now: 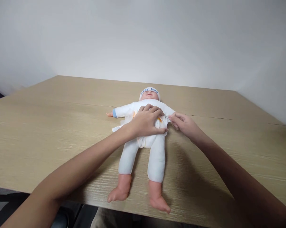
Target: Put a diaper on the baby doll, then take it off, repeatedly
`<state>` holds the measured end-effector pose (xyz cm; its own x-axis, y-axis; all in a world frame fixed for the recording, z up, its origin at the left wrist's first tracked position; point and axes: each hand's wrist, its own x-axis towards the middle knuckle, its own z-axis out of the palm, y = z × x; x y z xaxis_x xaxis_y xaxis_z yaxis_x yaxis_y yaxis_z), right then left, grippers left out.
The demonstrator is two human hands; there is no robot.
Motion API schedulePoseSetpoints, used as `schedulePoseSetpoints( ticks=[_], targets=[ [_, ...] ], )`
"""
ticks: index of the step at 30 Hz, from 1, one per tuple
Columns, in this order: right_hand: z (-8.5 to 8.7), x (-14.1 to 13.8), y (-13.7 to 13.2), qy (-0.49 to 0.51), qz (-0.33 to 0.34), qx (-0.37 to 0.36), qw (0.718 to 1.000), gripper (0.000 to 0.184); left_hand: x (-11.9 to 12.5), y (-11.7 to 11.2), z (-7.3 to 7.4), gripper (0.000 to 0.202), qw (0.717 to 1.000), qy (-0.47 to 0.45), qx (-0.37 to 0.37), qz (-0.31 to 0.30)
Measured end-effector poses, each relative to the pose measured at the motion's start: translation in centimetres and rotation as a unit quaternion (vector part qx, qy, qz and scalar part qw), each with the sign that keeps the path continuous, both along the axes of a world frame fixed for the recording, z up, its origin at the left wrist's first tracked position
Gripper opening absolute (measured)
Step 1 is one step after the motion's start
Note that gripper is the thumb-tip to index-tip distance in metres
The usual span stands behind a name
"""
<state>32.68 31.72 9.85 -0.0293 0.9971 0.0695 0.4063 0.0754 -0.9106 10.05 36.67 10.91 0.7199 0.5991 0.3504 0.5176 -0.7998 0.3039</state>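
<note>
A baby doll [157, 158] in white clothes lies on its back, its feet toward me. Around its hips is a white diaper [146, 142] with orange markings. My left hand [147, 120] lies across the front of the diaper at the belly, fingers spread and thumb stretched to the right. At the diaper's right side my right hand [182, 125] is closed in a pinch on its white edge or tab. The diaper's left-hand side wing [118, 128] sticks out loose beside the doll. My left hand hides much of the waistband.
The doll lies on a wide wooden table [62, 126] with a seam running across it. A pale wall [143, 41] stands behind the far edge. My legs and a dark chair part show below the near edge.
</note>
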Motion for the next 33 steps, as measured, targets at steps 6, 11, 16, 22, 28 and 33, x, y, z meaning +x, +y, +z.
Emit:
schedulePoseSetpoints(
  ticks=[6,11,16,22,28,33],
  targets=[
    [-0.9,-3.0,1.5,-0.002,0.020,0.024,1.000,0.049,-0.1,0.3,-0.2,0.050,0.998,-0.038,-0.038,-0.013],
    [-2.9,-3.1,-1.2,-0.086,-0.040,0.225,0.970,0.030,-1.7,1.3,0.2,0.067,0.980,-0.129,-0.125,-0.090],
    [-4.4,-2.2,-2.7,-0.213,0.057,0.347,0.912,0.045,-6.3,2.2,-2.0,0.046,0.961,-0.229,-0.148,-0.054],
    [-4.4,-1.5,-2.5,-0.271,0.050,0.369,0.887,0.047,-12.6,2.9,-6.0,0.034,0.981,-0.160,-0.061,0.092],
    [-0.4,-4.8,-1.9,-0.281,-0.038,0.398,0.872,0.025,-14.5,2.4,-5.8,0.036,0.985,0.002,-0.050,0.164],
    [3.4,-10.1,-0.7,-0.333,0.115,0.333,0.875,0.024,-15.1,2.1,-5.5,0.038,0.973,0.105,-0.079,0.187]
  ],
)
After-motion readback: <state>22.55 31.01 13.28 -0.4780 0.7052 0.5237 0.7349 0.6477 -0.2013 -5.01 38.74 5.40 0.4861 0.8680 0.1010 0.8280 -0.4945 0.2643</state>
